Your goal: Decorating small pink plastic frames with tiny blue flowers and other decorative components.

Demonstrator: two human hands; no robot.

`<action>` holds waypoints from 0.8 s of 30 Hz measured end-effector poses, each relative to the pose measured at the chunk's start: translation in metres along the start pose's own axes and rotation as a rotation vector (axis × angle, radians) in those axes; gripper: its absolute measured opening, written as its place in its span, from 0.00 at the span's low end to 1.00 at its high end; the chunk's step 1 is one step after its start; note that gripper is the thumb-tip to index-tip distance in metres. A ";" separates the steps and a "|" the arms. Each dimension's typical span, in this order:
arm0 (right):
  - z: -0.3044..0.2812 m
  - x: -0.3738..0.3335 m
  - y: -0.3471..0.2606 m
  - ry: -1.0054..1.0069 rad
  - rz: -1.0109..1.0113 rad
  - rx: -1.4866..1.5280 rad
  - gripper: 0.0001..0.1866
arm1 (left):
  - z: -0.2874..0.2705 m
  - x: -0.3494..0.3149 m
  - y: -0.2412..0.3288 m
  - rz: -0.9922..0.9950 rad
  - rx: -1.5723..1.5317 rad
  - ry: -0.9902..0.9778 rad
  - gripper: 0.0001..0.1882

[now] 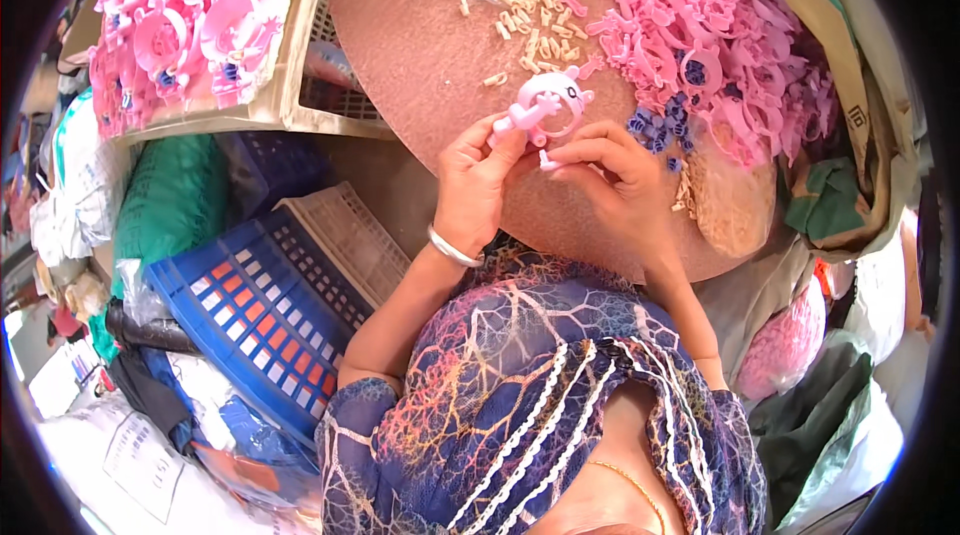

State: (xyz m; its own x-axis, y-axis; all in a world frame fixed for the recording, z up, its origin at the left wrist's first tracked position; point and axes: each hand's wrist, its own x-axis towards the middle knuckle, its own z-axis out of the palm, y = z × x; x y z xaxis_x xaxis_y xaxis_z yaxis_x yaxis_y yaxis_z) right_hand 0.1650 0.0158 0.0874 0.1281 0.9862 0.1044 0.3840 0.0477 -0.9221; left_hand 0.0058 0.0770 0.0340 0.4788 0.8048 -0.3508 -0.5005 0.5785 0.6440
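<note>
My left hand [474,180] grips a pink plastic toy figure [524,117], with an open ring at its middle and a dark round eye mark on its head. Close beside it, the fingertips of my right hand [625,190] pinch a small pale pink plastic piece [548,163] at the toy's lower edge. Whether that piece touches the toy, I cannot tell. Beyond my hands, small cream plastic parts [545,20] lie scattered on the round brown table [420,55]. Small dark blue parts [655,130] are heaped right of my right hand.
A large pile of pink plastic parts [700,25] covers the table's far right. At far left, pink pieces with blue parts [165,35] fill a cream crate [305,35]. A blue crate [190,270] stands left of me. Clear plastic bags [735,195] rest at the table's right edge.
</note>
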 end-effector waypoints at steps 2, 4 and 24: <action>0.002 -0.002 0.001 0.011 -0.054 -0.112 0.11 | 0.000 0.000 -0.001 0.030 0.043 0.002 0.15; 0.003 -0.004 -0.001 0.015 -0.022 -0.170 0.11 | -0.001 -0.002 0.001 0.059 0.087 0.004 0.15; 0.013 -0.007 -0.008 0.183 0.037 -0.293 0.29 | -0.001 -0.018 0.021 0.070 0.381 0.010 0.15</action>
State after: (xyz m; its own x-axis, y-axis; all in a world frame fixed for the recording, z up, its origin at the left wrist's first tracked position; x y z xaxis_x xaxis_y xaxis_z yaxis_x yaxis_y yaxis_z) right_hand 0.1492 0.0103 0.0887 0.2983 0.9406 0.1619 0.6187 -0.0615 -0.7832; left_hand -0.0138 0.0742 0.0535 0.4445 0.8431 -0.3026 -0.2270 0.4328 0.8724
